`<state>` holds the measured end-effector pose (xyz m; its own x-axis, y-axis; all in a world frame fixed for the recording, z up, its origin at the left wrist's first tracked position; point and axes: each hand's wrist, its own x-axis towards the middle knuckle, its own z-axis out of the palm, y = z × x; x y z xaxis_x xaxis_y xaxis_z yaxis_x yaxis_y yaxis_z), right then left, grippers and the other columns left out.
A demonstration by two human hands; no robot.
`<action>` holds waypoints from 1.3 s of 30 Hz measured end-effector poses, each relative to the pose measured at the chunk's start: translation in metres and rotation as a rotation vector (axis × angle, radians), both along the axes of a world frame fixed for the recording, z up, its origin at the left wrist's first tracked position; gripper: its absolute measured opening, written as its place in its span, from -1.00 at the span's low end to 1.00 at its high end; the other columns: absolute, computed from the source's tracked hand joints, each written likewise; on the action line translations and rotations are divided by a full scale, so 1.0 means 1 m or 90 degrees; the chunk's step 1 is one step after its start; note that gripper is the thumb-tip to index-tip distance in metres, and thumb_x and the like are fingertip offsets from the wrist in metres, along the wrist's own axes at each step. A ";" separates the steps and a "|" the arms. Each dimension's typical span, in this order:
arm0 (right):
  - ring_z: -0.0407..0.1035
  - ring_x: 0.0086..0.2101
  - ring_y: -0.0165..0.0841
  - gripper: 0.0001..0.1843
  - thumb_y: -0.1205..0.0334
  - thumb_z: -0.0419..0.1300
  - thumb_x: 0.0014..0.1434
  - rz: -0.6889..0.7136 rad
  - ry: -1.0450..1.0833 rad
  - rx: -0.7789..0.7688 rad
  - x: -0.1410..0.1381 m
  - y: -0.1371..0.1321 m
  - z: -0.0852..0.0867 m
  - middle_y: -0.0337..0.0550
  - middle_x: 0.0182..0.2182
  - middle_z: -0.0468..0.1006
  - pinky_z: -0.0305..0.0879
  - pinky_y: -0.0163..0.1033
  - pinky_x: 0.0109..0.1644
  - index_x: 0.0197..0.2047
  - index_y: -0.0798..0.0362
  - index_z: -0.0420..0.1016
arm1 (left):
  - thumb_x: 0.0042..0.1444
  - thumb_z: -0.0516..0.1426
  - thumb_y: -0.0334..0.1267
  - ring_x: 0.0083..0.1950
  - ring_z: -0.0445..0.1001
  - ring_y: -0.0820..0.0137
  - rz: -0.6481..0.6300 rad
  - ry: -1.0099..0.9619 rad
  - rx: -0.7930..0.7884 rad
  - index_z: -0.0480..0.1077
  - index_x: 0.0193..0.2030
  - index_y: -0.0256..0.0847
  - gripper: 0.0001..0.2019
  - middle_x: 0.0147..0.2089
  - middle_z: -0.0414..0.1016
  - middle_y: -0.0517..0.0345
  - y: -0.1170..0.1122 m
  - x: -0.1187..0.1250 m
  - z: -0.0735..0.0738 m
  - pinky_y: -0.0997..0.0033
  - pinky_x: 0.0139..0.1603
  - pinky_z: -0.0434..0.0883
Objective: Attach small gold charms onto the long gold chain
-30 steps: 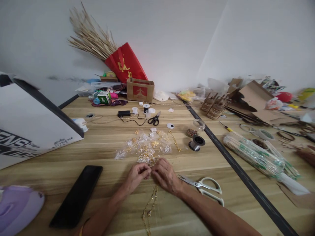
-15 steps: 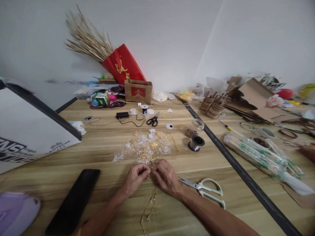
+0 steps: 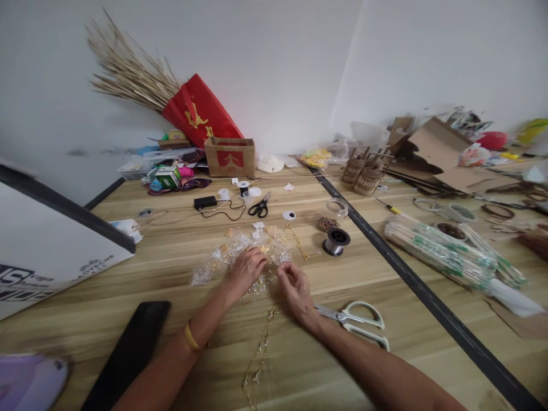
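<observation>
My left hand (image 3: pixel 246 268), with a gold bracelet (image 3: pixel 191 337) on its wrist, reaches over the pile of small clear bags of gold and silver beads (image 3: pixel 240 246). Its fingers are drawn together; whatever is at their tips is too small to name. Just right of the loose beads (image 3: pixel 258 287), my right hand (image 3: pixel 295 288) is closed in a pinch, and what it grips cannot be made out. A gold beaded chain (image 3: pixel 259 354) with clear stones runs down the table below it. White-handled scissors (image 3: pixel 363 321) lie beside my right wrist.
Behind the beads are a gold chain (image 3: pixel 297 242), a wire spool (image 3: pixel 336 242), black scissors (image 3: pixel 259 205) and a black adapter (image 3: pixel 205 202). A phone (image 3: pixel 128 354) lies at left, near a white box (image 3: pixel 51 251). Wrapped sticks (image 3: pixel 436 254) lie at right, past a dark strip (image 3: pixel 411 291).
My left hand has moved away from my right hand, forward over the bead bags, baring its bracelet. My right hand has shifted slightly forward. The whole view has swung a little.
</observation>
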<state>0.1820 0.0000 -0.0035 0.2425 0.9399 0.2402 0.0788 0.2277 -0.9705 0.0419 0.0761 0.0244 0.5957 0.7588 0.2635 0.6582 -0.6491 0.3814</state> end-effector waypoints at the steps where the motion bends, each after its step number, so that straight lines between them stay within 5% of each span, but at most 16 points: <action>1: 0.26 -0.39 -0.39 -0.73 0.03 0.12 0.16 0.003 0.027 -0.007 0.000 0.001 0.000 -0.24 -0.47 0.37 0.19 -0.29 -0.30 -0.39 0.06 0.33 | 0.17 0.06 -0.43 -0.16 0.38 0.28 -0.017 0.018 0.012 0.49 -0.29 -0.27 -0.83 -0.28 0.47 0.03 0.002 0.000 -0.001 0.29 -0.09 0.31; 16: 0.21 -0.44 -0.43 -0.67 -0.04 0.19 0.08 0.033 0.118 -0.012 0.001 0.005 -0.002 -0.28 -0.51 0.33 0.16 -0.33 -0.32 -0.43 0.07 0.33 | 0.20 -0.01 -0.45 -0.21 0.40 0.27 -0.093 0.167 0.087 0.44 -0.35 -0.31 -0.79 -0.29 0.46 0.00 0.014 0.005 -0.004 0.28 -0.15 0.34; 21: 0.23 -0.42 -0.42 -0.70 -0.01 0.17 0.11 0.043 0.101 -0.006 0.001 0.003 0.000 -0.26 -0.49 0.35 0.17 -0.33 -0.31 -0.41 0.07 0.34 | 0.11 0.07 -0.44 -0.22 0.44 0.31 0.019 -0.114 -0.029 0.45 -0.35 -0.30 -0.87 -0.29 0.51 0.02 0.001 -0.003 0.005 0.33 -0.14 0.37; 26: 0.25 -0.39 -0.41 -0.74 0.05 0.12 0.16 0.058 0.026 0.010 0.001 -0.001 0.004 -0.24 -0.47 0.36 0.19 -0.32 -0.28 -0.39 0.08 0.32 | -0.05 0.21 -0.29 -0.40 0.48 0.39 0.144 -0.467 -0.352 0.47 -0.42 -0.30 -0.90 -0.44 0.54 0.11 -0.026 -0.014 0.004 0.46 -0.34 0.39; 30: 0.29 -0.37 -0.39 -0.79 0.13 0.06 0.21 0.069 -0.054 0.064 0.001 -0.007 0.008 -0.22 -0.46 0.39 0.23 -0.31 -0.24 -0.38 0.07 0.33 | -0.19 0.29 -0.29 -0.43 0.48 0.41 0.170 -0.561 -0.482 0.48 -0.45 -0.30 -0.85 -0.49 0.55 0.14 -0.039 -0.016 -0.002 0.48 -0.34 0.40; 39: 0.32 -0.38 -0.39 -0.84 0.20 0.05 0.22 0.060 -0.123 0.102 0.002 -0.010 0.011 -0.22 -0.46 0.41 0.26 -0.31 -0.25 -0.37 0.06 0.33 | -0.26 0.35 -0.30 -0.42 0.47 0.46 0.153 -0.658 -0.576 0.52 -0.46 -0.29 -0.82 -0.49 0.56 0.16 -0.039 -0.015 -0.012 0.50 -0.30 0.40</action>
